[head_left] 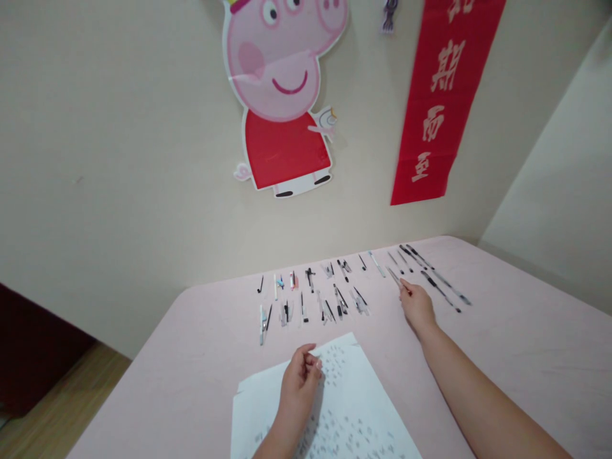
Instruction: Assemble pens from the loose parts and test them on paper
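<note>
My right hand (pixel 417 308) reaches over the far right part of the table, its fingers closed around a thin grey pen (pixel 393 275). Whole pens (pixel 440 290) lie just beyond and to the right of it. My left hand (pixel 301 379) is above a white paper sheet (pixel 248 389), fingers curled in towards the thumb; whether anything small is between them is hidden. Many tiny dark bits (pixel 344 430) are scattered on the sheet. Beyond the sheet, small groups of pen parts (pixel 287 311) lie in two rough rows.
A pink cloth covers the table (pixel 191 370), which meets the wall at its far edge. On the wall hang a pink pig cutout (pixel 287 146) in a red dress and a red banner (pixel 440 108) with pale characters. Wooden floor (pixel 71 401) shows at lower left.
</note>
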`<state>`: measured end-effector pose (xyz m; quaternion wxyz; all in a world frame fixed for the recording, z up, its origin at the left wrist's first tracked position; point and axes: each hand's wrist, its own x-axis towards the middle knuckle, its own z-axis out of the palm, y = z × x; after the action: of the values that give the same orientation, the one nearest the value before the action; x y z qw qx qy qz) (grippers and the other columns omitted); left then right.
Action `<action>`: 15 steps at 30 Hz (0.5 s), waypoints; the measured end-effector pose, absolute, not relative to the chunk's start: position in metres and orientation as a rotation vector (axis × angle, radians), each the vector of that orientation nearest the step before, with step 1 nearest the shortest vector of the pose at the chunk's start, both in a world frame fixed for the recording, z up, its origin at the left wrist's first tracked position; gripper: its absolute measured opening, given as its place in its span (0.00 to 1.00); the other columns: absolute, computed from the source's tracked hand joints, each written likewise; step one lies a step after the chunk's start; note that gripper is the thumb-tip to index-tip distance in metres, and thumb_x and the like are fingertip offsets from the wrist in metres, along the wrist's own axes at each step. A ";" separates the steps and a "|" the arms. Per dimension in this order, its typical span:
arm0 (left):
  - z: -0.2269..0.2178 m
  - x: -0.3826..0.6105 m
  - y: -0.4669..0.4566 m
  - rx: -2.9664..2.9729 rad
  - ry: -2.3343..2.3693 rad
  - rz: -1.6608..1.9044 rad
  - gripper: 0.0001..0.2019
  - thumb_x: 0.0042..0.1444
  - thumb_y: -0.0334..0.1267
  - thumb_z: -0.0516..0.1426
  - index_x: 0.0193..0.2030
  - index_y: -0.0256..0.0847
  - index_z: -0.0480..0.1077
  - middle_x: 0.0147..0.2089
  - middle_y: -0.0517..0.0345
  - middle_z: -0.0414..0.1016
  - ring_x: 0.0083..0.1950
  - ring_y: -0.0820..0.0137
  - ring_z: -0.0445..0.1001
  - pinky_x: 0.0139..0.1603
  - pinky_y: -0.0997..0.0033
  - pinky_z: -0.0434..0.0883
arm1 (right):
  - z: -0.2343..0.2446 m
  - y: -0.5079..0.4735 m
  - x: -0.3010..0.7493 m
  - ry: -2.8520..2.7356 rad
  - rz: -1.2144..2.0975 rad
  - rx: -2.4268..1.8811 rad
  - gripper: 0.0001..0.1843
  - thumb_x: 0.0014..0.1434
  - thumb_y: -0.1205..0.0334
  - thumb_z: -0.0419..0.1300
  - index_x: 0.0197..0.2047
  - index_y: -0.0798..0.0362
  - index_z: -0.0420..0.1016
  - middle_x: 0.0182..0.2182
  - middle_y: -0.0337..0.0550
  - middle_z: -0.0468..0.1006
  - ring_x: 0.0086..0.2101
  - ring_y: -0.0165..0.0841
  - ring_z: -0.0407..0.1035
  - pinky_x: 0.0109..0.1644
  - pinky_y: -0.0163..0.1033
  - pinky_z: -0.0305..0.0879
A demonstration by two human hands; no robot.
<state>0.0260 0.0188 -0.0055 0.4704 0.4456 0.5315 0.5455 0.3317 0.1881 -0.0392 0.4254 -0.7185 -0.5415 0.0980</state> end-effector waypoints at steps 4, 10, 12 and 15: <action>-0.003 0.026 0.018 1.103 1.323 1.313 0.16 0.46 0.42 0.62 0.41 0.40 0.70 0.27 0.62 0.68 0.27 0.74 0.67 0.30 0.73 0.65 | -0.029 0.186 0.325 -1.470 0.068 -1.960 0.21 0.60 0.62 0.48 0.51 0.59 0.75 0.37 0.53 0.76 0.38 0.39 0.70 0.43 0.39 0.63; 0.001 0.027 0.017 1.138 1.346 1.315 0.16 0.46 0.43 0.62 0.41 0.39 0.71 0.27 0.61 0.69 0.28 0.73 0.67 0.31 0.73 0.66 | -0.015 0.191 0.316 -1.518 0.091 -2.195 0.21 0.61 0.61 0.48 0.54 0.52 0.72 0.44 0.54 0.76 0.40 0.41 0.72 0.40 0.41 0.64; 0.000 0.026 0.017 1.148 1.360 1.315 0.16 0.46 0.44 0.63 0.40 0.39 0.71 0.27 0.61 0.69 0.27 0.73 0.67 0.30 0.73 0.66 | -0.012 0.196 0.315 -1.540 0.100 -2.252 0.22 0.61 0.61 0.48 0.55 0.51 0.71 0.45 0.55 0.76 0.40 0.42 0.72 0.39 0.42 0.65; -0.004 0.026 0.016 1.153 1.371 1.308 0.15 0.46 0.44 0.62 0.40 0.39 0.72 0.28 0.59 0.70 0.28 0.71 0.69 0.31 0.72 0.67 | -0.009 0.205 0.315 -1.582 0.102 -2.279 0.21 0.61 0.62 0.47 0.55 0.51 0.72 0.44 0.57 0.76 0.40 0.43 0.73 0.40 0.43 0.65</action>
<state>0.0256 0.0161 -0.0041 0.4454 0.4654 0.5535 0.5279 0.3151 0.2048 -0.0086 0.1816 -0.8072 -0.5605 0.0360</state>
